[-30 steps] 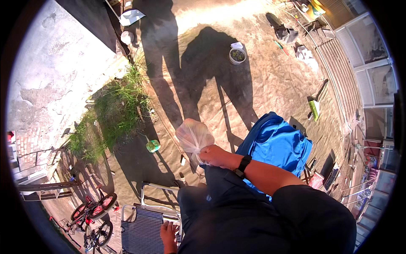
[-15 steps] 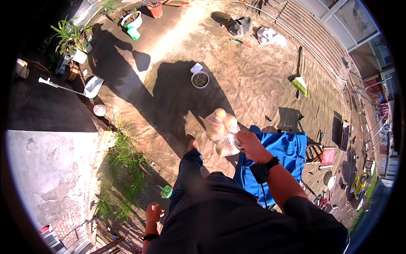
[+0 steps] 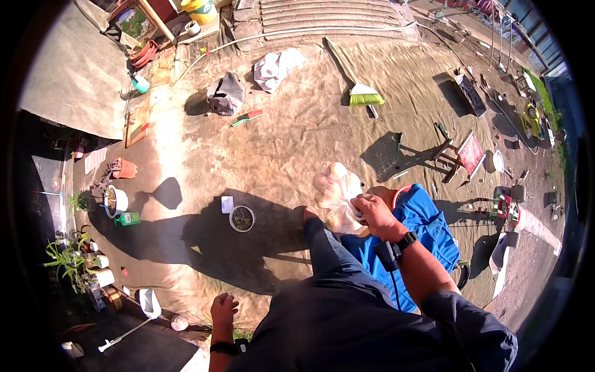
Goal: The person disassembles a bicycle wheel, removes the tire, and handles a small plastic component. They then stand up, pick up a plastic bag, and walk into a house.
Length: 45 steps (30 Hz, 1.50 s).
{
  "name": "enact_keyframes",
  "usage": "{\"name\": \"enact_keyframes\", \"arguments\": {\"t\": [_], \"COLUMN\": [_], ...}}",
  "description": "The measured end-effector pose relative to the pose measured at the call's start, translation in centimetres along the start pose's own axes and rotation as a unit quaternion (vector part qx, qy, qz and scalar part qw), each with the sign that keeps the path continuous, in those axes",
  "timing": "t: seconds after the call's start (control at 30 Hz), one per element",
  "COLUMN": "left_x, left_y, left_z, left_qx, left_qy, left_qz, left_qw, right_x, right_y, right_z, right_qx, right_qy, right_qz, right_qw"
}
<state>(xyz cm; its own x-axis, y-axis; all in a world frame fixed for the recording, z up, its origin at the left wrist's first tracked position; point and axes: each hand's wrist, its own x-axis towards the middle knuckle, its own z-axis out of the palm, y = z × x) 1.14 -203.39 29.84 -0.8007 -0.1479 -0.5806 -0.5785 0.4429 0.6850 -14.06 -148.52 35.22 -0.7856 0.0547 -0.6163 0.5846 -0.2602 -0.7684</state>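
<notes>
My right hand (image 3: 375,217) is closed around the gathered neck of a clear plastic bag (image 3: 338,193), which hangs in front of my legs. Round, pale yellow and pinkish things show through the plastic; their exact kind is hard to make out. Just below and right of this hand a blue cloth (image 3: 427,242) is draped over something, and part of an orange-red rim (image 3: 401,196) shows beside it. My left hand (image 3: 224,310) hangs low by my left side, holding nothing, its fingers loosely bent and apart. The nearest thing ahead of it is a white pot of soil (image 3: 242,219).
A green-bristled broom (image 3: 365,95), a green-and-red brush (image 3: 248,118), a grey bag (image 3: 226,95) and a white bag (image 3: 274,70) lie ahead. A folding stool (image 3: 469,155) stands right. Potted plants (image 3: 77,260) and a white long-handled dustpan (image 3: 149,304) are left.
My view has turned to the right, so the pots and broom have shifted leftward in it. The bag stays in my right hand; an orange-red rim now shows beside the blue cloth.
</notes>
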Motion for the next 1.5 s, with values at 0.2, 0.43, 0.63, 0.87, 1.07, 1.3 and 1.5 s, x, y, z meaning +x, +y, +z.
{"name": "enact_keyframes", "arguments": {"t": [0.2, 0.43, 0.63, 0.87, 1.07, 1.3, 1.5], "left_x": [12.5, 30.3, 47.1, 62.0, 76.8, 88.5, 100.6], "left_y": [14.7, 28.0, 41.7, 72.7, 88.5, 104.9, 130.5], "left_z": [3.1, 5.5, 8.5, 19.6, 31.4, 41.8, 51.1], "left_qx": [0.016, 0.046, 0.158, 0.099, 0.083, 0.181, 0.203], "left_qy": [-0.09, -0.109, -0.177, -0.173, -0.163, -0.127, -0.075], "left_qz": [0.032, -0.036, 0.287, 0.04, 0.131, 0.182, 0.344], "left_qw": [0.995, 0.992, 0.928, 0.979, 0.974, 0.958, 0.914], "right_x": [7.3, 15.5, 23.3, 33.9, 47.8, 62.2, 76.8], "right_y": [-7.7, -13.7, -23.4, -33.9, -43.1, -57.8, -73.9], "right_z": [-6.4, -14.4, -17.1, -24.8, -31.9, -39.1, -46.9], "right_qx": [0.13, -0.11, 0.286, 0.378, 0.388, 0.372, 0.354], "right_qy": [0.07, 0.221, 0.322, 0.348, 0.351, 0.372, 0.313], "right_qz": [0.026, -0.074, -0.044, -0.073, -0.073, -0.021, -0.086], "right_qw": [0.989, 0.966, 0.902, 0.855, 0.849, 0.85, 0.877]}}
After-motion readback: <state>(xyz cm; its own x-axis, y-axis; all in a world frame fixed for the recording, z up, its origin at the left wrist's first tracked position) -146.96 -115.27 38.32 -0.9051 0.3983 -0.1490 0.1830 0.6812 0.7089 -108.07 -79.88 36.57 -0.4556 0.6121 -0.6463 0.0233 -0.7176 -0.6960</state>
